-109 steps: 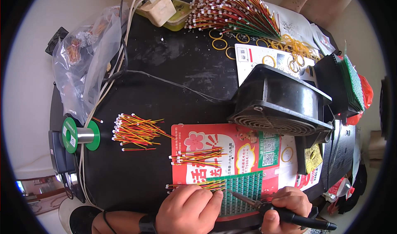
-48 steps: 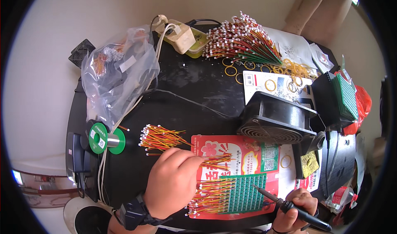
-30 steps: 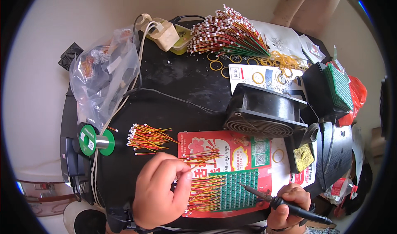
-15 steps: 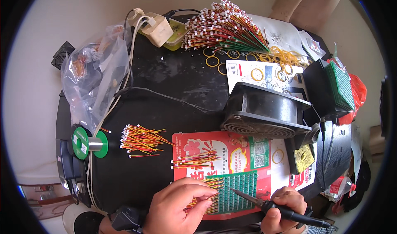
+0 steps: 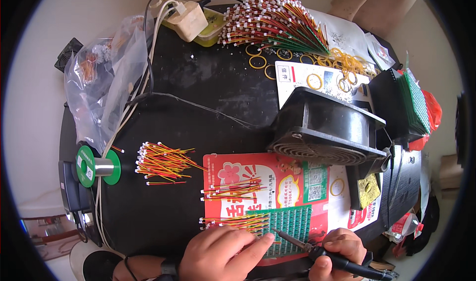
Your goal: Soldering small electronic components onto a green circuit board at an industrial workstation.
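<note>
My right hand (image 5: 342,253) grips a soldering iron (image 5: 293,240) with a black handle, its tip pointing left over the green circuit board (image 5: 297,221). The board is a panel of many small units in rows. Red and yellow wires (image 5: 230,223) with white connectors run across its left side. My left hand (image 5: 225,253) rests over the lower wires, its index finger reaching toward the iron's tip. A short wire end shows past that fingertip, and the thumb is mostly hidden beneath. Above the board, a small group of wires (image 5: 230,189) lies on a red printed sheet (image 5: 215,169).
A black fan (image 5: 327,127) stands behind the board, with a yellow sponge (image 5: 368,191) in a holder to its right. A solder spool (image 5: 103,167) and a wire pile (image 5: 163,163) lie left. At the back are a large wire bundle (image 5: 277,23) and rubber bands (image 5: 342,62).
My left hand's index finger has stretched rightward, and the hand has shifted slightly, uncovering more wires. The iron's tip has moved a little left. The whole view has shifted slightly.
</note>
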Tool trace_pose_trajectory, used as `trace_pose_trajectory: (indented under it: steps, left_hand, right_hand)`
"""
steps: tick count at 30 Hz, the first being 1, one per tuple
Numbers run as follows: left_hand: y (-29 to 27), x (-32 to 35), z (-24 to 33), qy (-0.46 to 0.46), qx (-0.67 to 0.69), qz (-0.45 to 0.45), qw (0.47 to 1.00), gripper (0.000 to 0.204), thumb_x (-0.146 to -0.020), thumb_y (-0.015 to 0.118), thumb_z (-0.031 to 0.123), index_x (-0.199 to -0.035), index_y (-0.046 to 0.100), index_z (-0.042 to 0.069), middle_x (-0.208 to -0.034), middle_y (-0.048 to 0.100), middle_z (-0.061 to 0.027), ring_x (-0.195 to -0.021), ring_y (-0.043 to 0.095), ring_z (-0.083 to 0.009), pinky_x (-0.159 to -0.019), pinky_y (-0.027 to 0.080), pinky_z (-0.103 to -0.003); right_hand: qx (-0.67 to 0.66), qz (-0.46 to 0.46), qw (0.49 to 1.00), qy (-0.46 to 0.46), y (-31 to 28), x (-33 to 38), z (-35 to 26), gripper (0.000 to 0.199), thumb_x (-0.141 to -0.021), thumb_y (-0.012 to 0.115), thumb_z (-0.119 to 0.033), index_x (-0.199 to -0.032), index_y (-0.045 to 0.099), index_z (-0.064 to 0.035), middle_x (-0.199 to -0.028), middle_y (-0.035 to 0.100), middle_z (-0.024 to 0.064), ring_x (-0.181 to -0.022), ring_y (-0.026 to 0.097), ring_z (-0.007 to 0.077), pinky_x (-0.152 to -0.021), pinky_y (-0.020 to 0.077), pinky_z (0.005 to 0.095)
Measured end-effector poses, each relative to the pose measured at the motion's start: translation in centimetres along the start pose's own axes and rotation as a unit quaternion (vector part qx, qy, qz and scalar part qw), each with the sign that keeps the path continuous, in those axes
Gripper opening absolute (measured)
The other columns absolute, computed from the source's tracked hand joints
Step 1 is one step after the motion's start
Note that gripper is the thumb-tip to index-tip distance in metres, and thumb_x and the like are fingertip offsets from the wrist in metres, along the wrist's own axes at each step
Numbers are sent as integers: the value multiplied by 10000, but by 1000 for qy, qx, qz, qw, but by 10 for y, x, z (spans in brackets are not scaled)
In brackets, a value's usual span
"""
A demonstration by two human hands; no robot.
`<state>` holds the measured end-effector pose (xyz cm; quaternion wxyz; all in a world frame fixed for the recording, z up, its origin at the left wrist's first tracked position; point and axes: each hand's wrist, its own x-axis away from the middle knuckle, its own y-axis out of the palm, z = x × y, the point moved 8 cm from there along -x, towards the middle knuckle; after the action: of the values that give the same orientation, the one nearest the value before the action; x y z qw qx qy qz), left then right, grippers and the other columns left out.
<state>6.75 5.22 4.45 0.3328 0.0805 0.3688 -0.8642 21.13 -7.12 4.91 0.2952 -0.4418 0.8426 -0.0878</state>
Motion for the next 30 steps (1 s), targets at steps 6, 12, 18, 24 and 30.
trace_pose_trajectory:
  steps: [6,12,18,24,30]
  left_hand:
    - [7,-4,-3,-22,-74,-33,996,174,-790,704,-18,-963,713,-10,-874,629,-116,-777,643,-304,-666,546,-388]
    - [13,1,-1,-11,-100,-53,993,161,-799,719,-3,-959,718,-20,-890,636,-125,-816,647,-305,-711,556,-388]
    - [13,3,-3,-14,-100,-41,994,163,-793,723,-1,-954,718,-21,-883,641,-119,-818,647,-309,-720,557,-387]
    - [15,3,-9,-39,-91,-49,994,126,-795,720,-7,-919,710,-17,-849,622,-116,-791,633,-303,-698,545,-385]
    - [16,1,-8,-34,-82,-50,995,109,-798,715,-21,-907,705,-19,-819,597,-110,-761,616,-294,-674,533,-384]
  right_hand:
    - [-9,-28,999,15,0,-1,5,256,-943,699,-169,-1009,561,36,-676,592,145,-542,570,230,-529,469,344]
    - [-14,-35,999,18,0,0,5,255,-940,699,-158,-1028,554,32,-692,609,161,-558,587,242,-539,475,346]
    - [-4,-45,999,9,2,-1,4,256,-930,707,-147,-1031,554,32,-683,598,155,-540,569,240,-524,461,352]
    - [-22,-55,998,13,5,-3,6,254,-918,719,-131,-1027,555,30,-676,592,147,-525,556,236,-510,448,356]
    - [-18,-59,998,7,6,-3,6,256,-915,726,-127,-1025,557,31,-676,591,145,-527,561,242,-507,450,360]
